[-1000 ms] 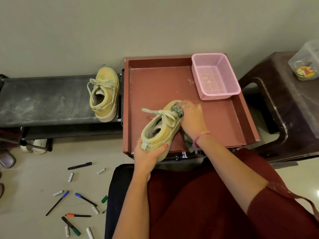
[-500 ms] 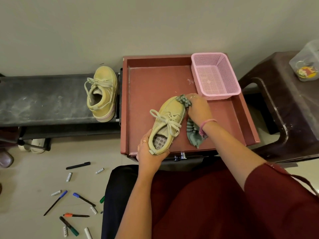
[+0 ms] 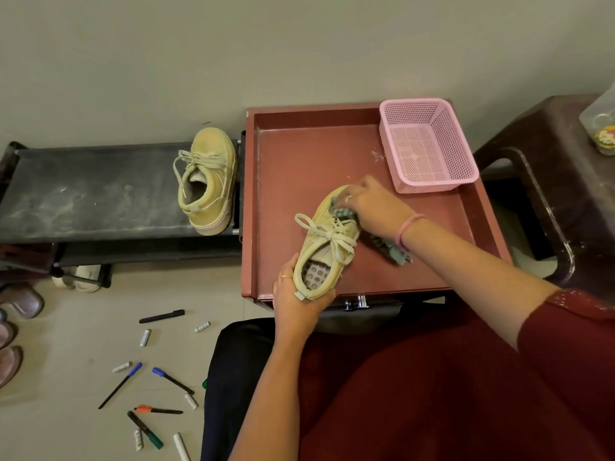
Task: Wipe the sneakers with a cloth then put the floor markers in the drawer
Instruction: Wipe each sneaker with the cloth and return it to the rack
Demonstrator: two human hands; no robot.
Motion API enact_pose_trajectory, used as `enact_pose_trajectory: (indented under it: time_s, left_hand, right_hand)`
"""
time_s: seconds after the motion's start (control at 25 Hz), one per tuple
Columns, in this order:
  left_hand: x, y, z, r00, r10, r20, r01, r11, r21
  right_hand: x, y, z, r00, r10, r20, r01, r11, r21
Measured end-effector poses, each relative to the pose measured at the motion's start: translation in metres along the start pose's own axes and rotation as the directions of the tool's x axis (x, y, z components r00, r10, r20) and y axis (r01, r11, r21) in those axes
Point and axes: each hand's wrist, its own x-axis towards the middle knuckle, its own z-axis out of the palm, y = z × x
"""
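Your left hand (image 3: 294,299) cups the heel of the yellow sneaker (image 3: 327,242), which lies in the open red drawer (image 3: 332,154), while your right hand (image 3: 372,207) clutches the grey-green cloth (image 3: 392,251) against its toe. The pink basket (image 3: 427,146) sits just beyond your right knuckles in the drawer's far right corner, with bare drawer floor to the sneaker's left. The second sneaker (image 3: 206,179) rests on the black rack (image 3: 83,194), and the markers (image 3: 146,390) lie scattered on the floor.

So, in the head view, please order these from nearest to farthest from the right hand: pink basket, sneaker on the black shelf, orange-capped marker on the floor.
From the right hand:
1. Pink basket, just beyond it, in the red tray's far right corner.
2. Sneaker on the black shelf, off to the left.
3. Orange-capped marker, far lower left on the floor.
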Motion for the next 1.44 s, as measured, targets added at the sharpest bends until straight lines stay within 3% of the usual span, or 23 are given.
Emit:
enact_pose_trajectory:
  time_s: [0.04, 0.08, 0.2, 0.28, 0.4, 0.48, 0.6, 0.72, 0.8, 1.04, 1.2, 1.28, 1.44]
  left_hand:
    - [0.001, -0.002, 0.0, 1.0, 0.002, 0.001, -0.002, 1.0, 0.005]
    - [0.002, -0.004, 0.001, 1.0, -0.007, 0.004, 0.007, 1.0, 0.01]
    - [0.003, -0.01, 0.002, 1.0, -0.03, -0.006, 0.03, 0.999, 0.021]
    - [0.003, -0.01, 0.002, 1.0, -0.022, 0.0, 0.021, 0.999, 0.029]
    - [0.004, -0.01, 0.002, 1.0, -0.001, 0.019, 0.001, 1.0, 0.012]
    - [0.004, -0.009, 0.002, 1.0, 0.008, 0.021, -0.009, 1.0, 0.01]
    - [0.005, -0.013, 0.001, 1.0, 0.003, 0.011, -0.003, 1.0, 0.002]
    - [0.006, -0.017, 0.001, 1.0, 0.004, 0.012, -0.004, 1.0, -0.003]
    - [0.005, -0.015, 0.002, 1.0, -0.008, 0.002, 0.008, 1.0, -0.009]
    - [0.005, -0.017, 0.003, 0.999, -0.032, 0.034, 0.034, 0.997, -0.072]
    - [0.001, -0.012, 0.001, 0.998, -0.059, 0.031, 0.062, 0.993, -0.098]
    - [0.0, -0.01, 0.001, 0.998, -0.063, 0.027, 0.066, 0.991, -0.12]
    - [-0.002, -0.01, 0.001, 0.997, -0.072, 0.031, 0.076, 0.986, -0.151]
  right_hand:
    - [-0.001, -0.005, -0.001, 0.994, -0.101, 0.045, 0.102, 0.994, -0.034]
    - [0.003, -0.002, -0.003, 0.993, -0.11, 0.05, 0.113, 0.992, -0.049]
    - [0.027, 0.005, -0.013, 0.996, 0.086, 0.038, -0.081, 0.988, -0.134]
    - [0.034, -0.013, -0.011, 0.994, -0.029, 0.105, 0.045, 0.988, -0.151]
    - [0.032, -0.021, -0.013, 0.931, -0.246, 0.27, 0.281, 0.955, -0.099]
    - [0.035, 0.006, -0.024, 0.953, -0.167, 0.253, 0.201, 0.973, -0.113]
    - [0.021, 0.045, -0.014, 0.985, 0.166, 0.048, -0.166, 0.986, -0.005]
    - [-0.018, 0.028, 0.03, 0.832, 0.548, -0.084, -0.474, 0.783, 0.403]
    - [-0.04, -0.004, 0.048, 0.739, 0.658, -0.143, -0.481, 0.664, 0.572]
    - [-0.08, -0.07, 0.072, 0.695, 0.679, -0.236, -0.348, 0.606, 0.715]
    - [-0.04, -0.037, 0.054, 0.574, 0.797, -0.188, -0.461, 0.504, 0.73]
    - [-0.018, -0.011, 0.044, 0.591, 0.789, -0.166, -0.521, 0.531, 0.668]
    - [-0.019, -0.002, 0.044, 0.707, 0.691, -0.151, -0.512, 0.647, 0.565]
